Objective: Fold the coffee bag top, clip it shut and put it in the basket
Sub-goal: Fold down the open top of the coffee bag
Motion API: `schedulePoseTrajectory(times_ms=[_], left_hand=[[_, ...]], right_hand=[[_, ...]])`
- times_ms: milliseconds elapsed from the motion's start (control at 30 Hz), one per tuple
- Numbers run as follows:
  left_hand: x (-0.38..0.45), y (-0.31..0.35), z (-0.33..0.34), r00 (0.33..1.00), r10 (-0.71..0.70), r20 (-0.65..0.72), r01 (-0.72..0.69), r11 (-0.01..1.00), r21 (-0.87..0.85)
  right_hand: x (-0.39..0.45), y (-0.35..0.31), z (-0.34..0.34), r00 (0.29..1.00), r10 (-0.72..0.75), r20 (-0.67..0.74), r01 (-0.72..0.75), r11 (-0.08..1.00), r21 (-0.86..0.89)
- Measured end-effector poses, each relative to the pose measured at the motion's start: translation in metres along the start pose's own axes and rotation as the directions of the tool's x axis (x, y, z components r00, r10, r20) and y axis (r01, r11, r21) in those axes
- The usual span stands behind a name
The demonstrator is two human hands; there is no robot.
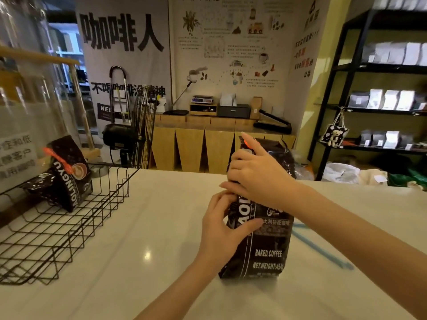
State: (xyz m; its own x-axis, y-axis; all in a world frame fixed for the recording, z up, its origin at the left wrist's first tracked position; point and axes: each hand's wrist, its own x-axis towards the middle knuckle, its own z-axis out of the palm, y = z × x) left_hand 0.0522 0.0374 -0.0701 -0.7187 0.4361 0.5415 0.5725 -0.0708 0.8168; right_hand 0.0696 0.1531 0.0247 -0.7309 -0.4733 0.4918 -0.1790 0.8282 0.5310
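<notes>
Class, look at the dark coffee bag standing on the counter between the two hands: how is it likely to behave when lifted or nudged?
The coffee bag stands tall on a narrow base, so a sideways nudge may well tip it. Its bulging body suggests it is full and fairly heavy for its size. The glossy, crinkled film looks pliable and possibly slippery, which may be why the left hand and right hand both hold it.

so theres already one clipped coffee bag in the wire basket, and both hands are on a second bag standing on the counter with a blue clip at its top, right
Not quite: the clip at the top of the standing bag is orange, not blue, as the head view shows. The rest holds: one clipped bag sits in the wire basket, with the left hand and right hand on the standing one.
</notes>
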Motion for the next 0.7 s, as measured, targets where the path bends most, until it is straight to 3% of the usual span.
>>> schedulePoseTrajectory(times_ms=[133, 267, 367, 533, 700], left_hand=[[-0.007, -0.003, 0.004, 0.999, -0.008, 0.043, 0.010, 1.000, -0.025], [-0.028, -0.017, 0.009, 0.974, -0.123, 0.193, 0.149, 0.980, -0.130], [-0.033, -0.021, 0.013, 0.968, -0.121, 0.218, 0.156, 0.976, -0.153], [-0.032, -0.016, 0.023, 0.979, -0.081, 0.187, 0.115, 0.977, -0.178], [-0.029, -0.014, 0.026, 0.977, -0.048, 0.208, 0.099, 0.965, -0.243]], right_hand=[[-0.003, 0.007, 0.001, 0.997, 0.020, -0.072, -0.016, 0.998, 0.053], [-0.017, 0.015, -0.001, 0.983, 0.116, -0.143, -0.091, 0.980, 0.176], [-0.028, 0.022, -0.001, 0.955, 0.213, -0.207, -0.174, 0.966, 0.193], [-0.047, 0.034, 0.002, 0.851, 0.388, -0.354, -0.332, 0.920, 0.209], [-0.062, 0.035, 0.008, 0.741, 0.460, -0.489, -0.402, 0.887, 0.226]])
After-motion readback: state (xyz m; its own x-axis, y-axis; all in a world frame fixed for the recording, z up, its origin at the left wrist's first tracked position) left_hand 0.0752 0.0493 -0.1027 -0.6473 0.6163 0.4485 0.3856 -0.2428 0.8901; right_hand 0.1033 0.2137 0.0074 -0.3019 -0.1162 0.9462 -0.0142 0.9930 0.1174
